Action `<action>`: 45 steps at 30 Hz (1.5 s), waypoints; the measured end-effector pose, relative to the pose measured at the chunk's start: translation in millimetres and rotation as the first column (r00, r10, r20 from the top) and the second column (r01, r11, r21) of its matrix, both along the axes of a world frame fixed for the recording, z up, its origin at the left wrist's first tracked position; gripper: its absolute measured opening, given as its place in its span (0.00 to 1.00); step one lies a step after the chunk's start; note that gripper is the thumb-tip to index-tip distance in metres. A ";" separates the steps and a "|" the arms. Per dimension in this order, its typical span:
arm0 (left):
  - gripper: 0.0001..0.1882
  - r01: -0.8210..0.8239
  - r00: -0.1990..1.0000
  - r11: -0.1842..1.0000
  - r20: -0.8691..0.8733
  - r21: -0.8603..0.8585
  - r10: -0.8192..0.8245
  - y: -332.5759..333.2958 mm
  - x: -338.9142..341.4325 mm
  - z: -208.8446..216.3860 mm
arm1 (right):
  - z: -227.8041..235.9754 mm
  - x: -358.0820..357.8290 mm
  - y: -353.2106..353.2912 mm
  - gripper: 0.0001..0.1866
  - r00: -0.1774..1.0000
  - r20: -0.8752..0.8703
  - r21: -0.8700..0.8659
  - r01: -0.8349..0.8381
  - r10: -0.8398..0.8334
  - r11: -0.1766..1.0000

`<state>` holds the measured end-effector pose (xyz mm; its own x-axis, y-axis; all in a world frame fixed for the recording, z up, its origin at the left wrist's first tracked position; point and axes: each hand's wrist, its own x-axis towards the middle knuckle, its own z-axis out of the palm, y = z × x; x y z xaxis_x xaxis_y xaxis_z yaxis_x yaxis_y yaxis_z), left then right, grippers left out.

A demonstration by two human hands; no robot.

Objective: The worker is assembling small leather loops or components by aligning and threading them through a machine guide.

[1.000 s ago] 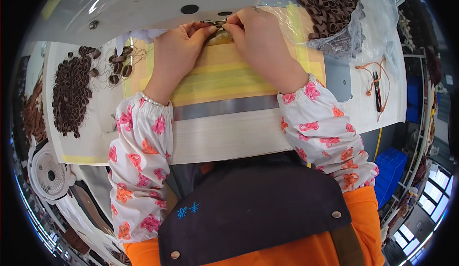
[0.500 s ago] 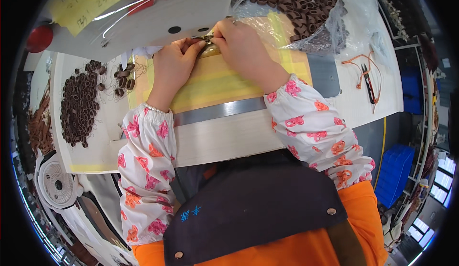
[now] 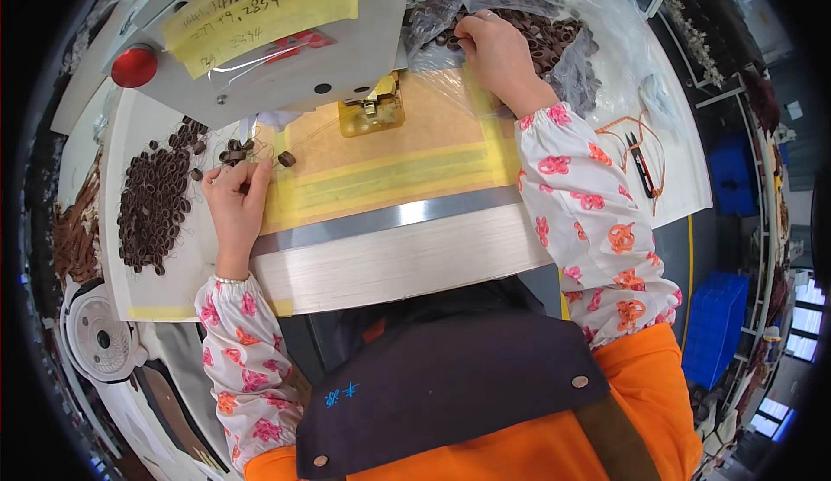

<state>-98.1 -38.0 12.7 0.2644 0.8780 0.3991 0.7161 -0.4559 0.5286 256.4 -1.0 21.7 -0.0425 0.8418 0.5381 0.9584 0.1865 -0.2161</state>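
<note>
Brown loops (image 3: 558, 55) fill a clear bag (image 3: 632, 31) at the upper right; the right hand (image 3: 500, 53) is at its left edge, fingers bent over the loops, and whether they pinch one I cannot tell. The left hand (image 3: 234, 191) curls beside a small cluster (image 3: 232, 152), its grip equally unclear. One loop (image 3: 286, 160) lies just right of it, a big pile (image 3: 156, 204) left. The grey machine (image 3: 363, 59) stands between, snips (image 3: 639, 165) far right.

A yellow line (image 3: 690, 265) crosses the grey floor (image 3: 672, 243), bright windows (image 3: 805, 318) farther right
</note>
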 end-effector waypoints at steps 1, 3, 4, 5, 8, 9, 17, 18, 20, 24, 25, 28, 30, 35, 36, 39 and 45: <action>0.07 -0.009 0.996 0.995 0.088 -0.098 0.018 0.3 -2.8 2.3 | -0.9 -0.5 4.6 0.05 0.999 0.051 -0.054 -0.012 0.015 0.998; 0.06 -0.007 0.993 0.996 0.118 -0.084 0.017 1.6 -3.3 10.0 | -5.4 -3.2 11.4 0.05 0.988 0.155 -0.078 0.017 -0.004 0.997; 0.06 0.008 0.998 1.000 0.060 0.025 -0.010 1.2 6.3 17.7 | -7.2 -2.6 12.7 0.05 0.977 0.211 -0.092 0.039 -0.019 0.995; 0.07 0.031 1.000 0.991 0.000 0.133 -0.031 0.6 17.8 21.9 | -7.8 -0.1 13.9 0.04 0.968 0.251 -0.060 0.039 -0.023 0.997; 0.13 0.170 0.980 0.964 -0.136 0.203 -0.145 -4.9 56.8 15.6 | -7.3 2.2 14.3 0.04 0.954 0.299 -0.018 0.001 0.004 1.000; 0.14 0.247 0.969 0.946 -0.086 0.211 -0.233 -2.3 68.2 8.0 | -1.4 -2.1 10.0 0.04 0.962 0.270 -0.038 -0.019 0.029 0.999; 0.11 0.061 0.994 0.998 -0.089 0.023 -0.059 5.8 111.3 -17.4 | 0.0 -57.1 -31.7 0.07 0.723 -0.688 -0.298 -0.361 0.063 0.884; 0.10 0.054 0.994 0.998 -0.101 0.026 -0.051 5.8 109.3 -15.6 | -1.4 -63.3 -35.2 0.07 0.630 -0.776 -0.325 -0.419 0.014 0.848; 0.09 0.041 0.996 0.999 -0.076 0.003 -0.041 7.6 103.4 -14.8 | 5.0 -69.8 -41.9 0.09 0.453 -0.891 -0.304 -0.535 -0.036 0.788; 0.09 0.091 0.989 0.962 0.135 -0.259 -0.057 5.9 97.4 -5.3 | 9.4 -80.1 -49.6 0.10 0.316 -0.945 -0.275 -0.624 -0.085 0.732; 0.09 0.134 0.975 0.944 0.209 -0.302 -0.071 5.4 96.3 -3.1 | 10.1 -80.7 -50.1 0.10 0.318 -0.943 -0.293 -0.639 -0.103 0.711; 0.10 0.271 0.925 0.888 0.355 -0.372 -0.134 7.8 90.7 -0.5 | -2.3 -79.9 -51.5 0.09 0.384 -0.916 -0.349 -0.621 -0.116 0.702; 0.11 0.351 0.911 0.859 0.348 -0.372 -0.221 13.9 86.0 -0.6 | -5.2 -82.9 -53.6 0.11 0.459 -0.888 -0.271 -0.560 0.020 0.783; 0.12 0.411 0.891 0.852 0.338 -0.324 -0.302 14.7 90.2 0.5 | -14.4 -96.3 -56.7 0.10 0.633 -0.690 -0.011 -0.495 0.352 0.869; 0.12 0.424 0.873 0.860 0.380 -0.283 -0.305 15.1 92.3 -1.4 | -15.2 -98.8 -56.9 0.10 0.715 -0.562 0.040 -0.479 0.416 0.877; 0.12 0.462 0.874 0.803 0.346 -0.376 -0.341 17.7 90.0 3.0 | -13.5 -103.0 -60.0 0.10 0.806 -0.315 0.082 -0.503 0.502 0.860; 0.10 0.472 0.865 0.815 0.354 -0.336 -0.355 14.9 84.3 -9.6 | -13.0 -111.1 -65.3 0.11 0.848 -0.131 0.092 -0.505 0.513 0.858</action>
<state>-13.7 -23.1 3.1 0.5753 0.8047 0.1467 0.3152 -0.3836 0.8681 145.3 -66.3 8.7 -0.3755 0.6941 0.6142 0.6844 0.6545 -0.3213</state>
